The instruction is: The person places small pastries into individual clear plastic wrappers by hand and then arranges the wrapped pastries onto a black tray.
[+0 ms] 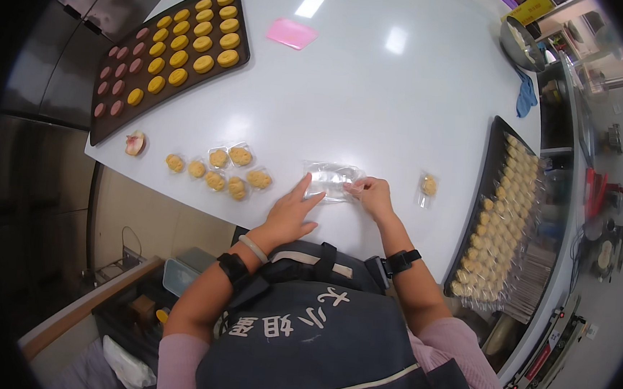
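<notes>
Pink and yellow pastries line a dark baking tray in the upper left of the frame, above a loose group of golden cookies at center left. In the middle of the frame, a clear plastic bag lies flat on a white table; the left hand, fingers spread, touches its left side, while the right hand pinches its right edge. A wrapped cookie sits right of center, near a second dark tray crowded with cookies at far right.

The bag is clear, the tabletop white, the tray brown (its cakes yellow and pink).
</notes>
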A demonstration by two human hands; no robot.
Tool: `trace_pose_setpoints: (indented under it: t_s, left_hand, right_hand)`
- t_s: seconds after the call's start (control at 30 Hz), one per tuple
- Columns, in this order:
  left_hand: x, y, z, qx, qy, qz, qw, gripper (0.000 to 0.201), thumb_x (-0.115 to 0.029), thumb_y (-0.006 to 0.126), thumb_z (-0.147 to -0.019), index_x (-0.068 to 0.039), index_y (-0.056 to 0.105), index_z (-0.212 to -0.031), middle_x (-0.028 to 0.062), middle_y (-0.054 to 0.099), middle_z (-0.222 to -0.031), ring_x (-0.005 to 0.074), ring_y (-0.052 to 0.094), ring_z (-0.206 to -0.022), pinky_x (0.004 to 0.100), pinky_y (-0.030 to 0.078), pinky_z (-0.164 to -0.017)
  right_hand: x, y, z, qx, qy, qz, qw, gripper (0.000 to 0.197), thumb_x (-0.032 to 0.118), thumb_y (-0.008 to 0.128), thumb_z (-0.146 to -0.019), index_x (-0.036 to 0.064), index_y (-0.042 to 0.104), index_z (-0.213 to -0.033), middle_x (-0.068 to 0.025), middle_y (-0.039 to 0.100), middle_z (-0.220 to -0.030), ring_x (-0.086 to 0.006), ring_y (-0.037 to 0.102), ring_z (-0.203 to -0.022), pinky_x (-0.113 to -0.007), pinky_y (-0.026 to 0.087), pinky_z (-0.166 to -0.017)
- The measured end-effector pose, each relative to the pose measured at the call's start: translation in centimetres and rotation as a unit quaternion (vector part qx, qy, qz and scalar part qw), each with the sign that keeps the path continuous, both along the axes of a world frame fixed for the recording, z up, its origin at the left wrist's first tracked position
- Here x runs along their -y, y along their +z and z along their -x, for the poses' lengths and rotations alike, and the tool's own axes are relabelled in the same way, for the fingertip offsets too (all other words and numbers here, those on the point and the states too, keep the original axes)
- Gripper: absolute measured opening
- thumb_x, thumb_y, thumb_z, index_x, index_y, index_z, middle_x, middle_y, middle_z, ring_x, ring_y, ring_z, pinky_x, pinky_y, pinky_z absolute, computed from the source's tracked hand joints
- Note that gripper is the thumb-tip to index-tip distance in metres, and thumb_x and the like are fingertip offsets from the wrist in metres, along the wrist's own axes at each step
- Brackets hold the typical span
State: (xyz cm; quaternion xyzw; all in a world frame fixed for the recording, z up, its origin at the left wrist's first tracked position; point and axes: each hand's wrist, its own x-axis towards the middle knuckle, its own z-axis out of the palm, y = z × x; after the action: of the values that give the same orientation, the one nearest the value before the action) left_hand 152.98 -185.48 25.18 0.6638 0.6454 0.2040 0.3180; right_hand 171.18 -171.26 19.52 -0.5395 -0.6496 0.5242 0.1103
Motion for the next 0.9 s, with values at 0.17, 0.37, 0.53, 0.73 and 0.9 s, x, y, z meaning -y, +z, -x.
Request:
trace_pose_setpoints:
  t_s: [0.17, 0.37, 0.53, 0.73, 0.9]
  left_hand:
    - [-1.6, -0.9, -0.1, -0.037, 0.02, -0.016, 0.999, 0.066, -0.018, 0.069, -0.067, -0.01, 0.042, -0.127, 0.0206, 0.025, -0.139, 0.0336, 0.032, -0.126, 0.0385, 0.035, -0.098]
    - [-3.8, -1.2, 0.5, -0.097, 0.071, -0.021, 0.993, 0.054, -0.019, 0.066, -0.072, -0.008, 0.047, -0.122, 0.0186, 0.034, -0.135, 0.0313, 0.036, -0.123, 0.0383, 0.038, -0.094]
    - [-5.1, -0.3, 1.8, 0.068, 0.179, -0.069, 0.979, 0.032, -0.02, 0.056, -0.082, -0.004, 0.057, -0.11, 0.0153, 0.056, -0.112, 0.0271, 0.054, -0.101, 0.0347, 0.044, -0.084]
    - [-3.4, 1.3, 2.4, 0.254, 0.233, 0.008, 0.939, 0.029, -0.022, 0.047, -0.089, 0.001, 0.059, -0.103, 0.0097, 0.063, -0.08, 0.0167, 0.059, -0.075, 0.0265, 0.046, -0.07]
    - [-0.7, 2.2, 2.3, 0.385, 0.285, 0.063, 0.876, 0.032, -0.024, 0.046, -0.09, 0.002, 0.058, -0.104, 0.0094, 0.063, -0.09, 0.0146, 0.059, -0.08, 0.0264, 0.046, -0.07]
  right_hand:
    - [-1.5, 1.9, -0.7, -0.058, -0.029, 0.046, 0.997, 0.02, 0.016, 0.065, -0.078, -0.0037, 0.066, -0.078, -0.0033, 0.059, -0.061, -0.0087, 0.052, -0.052, -0.023, 0.042, -0.047]
    - [-5.5, 7.8, -3.9, 0.107, -0.11, -0.151, 0.977, 0.02, 0.017, 0.061, -0.081, -0.0018, 0.066, -0.085, -0.0058, 0.064, -0.067, -0.0086, 0.05, -0.049, -0.023, 0.042, -0.046]
    - [-5.6, 11.0, -3.8, -0.1, -0.076, -0.081, 0.989, 0.022, 0.017, 0.059, -0.083, -0.0013, 0.065, -0.094, -0.0068, 0.065, -0.076, -0.0074, 0.048, -0.046, -0.021, 0.041, -0.045]
    - [-3.3, 8.7, 0.6, -0.14, -0.023, 0.005, 0.99, 0.027, 0.014, 0.057, -0.084, -0.003, 0.061, -0.105, -0.0066, 0.064, -0.073, -0.0072, 0.049, -0.049, -0.021, 0.041, -0.045]
    - [-3.5, 7.2, 1.5, 0.148, 0.064, -0.268, 0.95, 0.021, 0.01, 0.056, -0.084, 0.0009, 0.062, -0.102, -0.0082, 0.064, -0.088, -0.0109, 0.058, -0.07, -0.022, 0.047, -0.054]
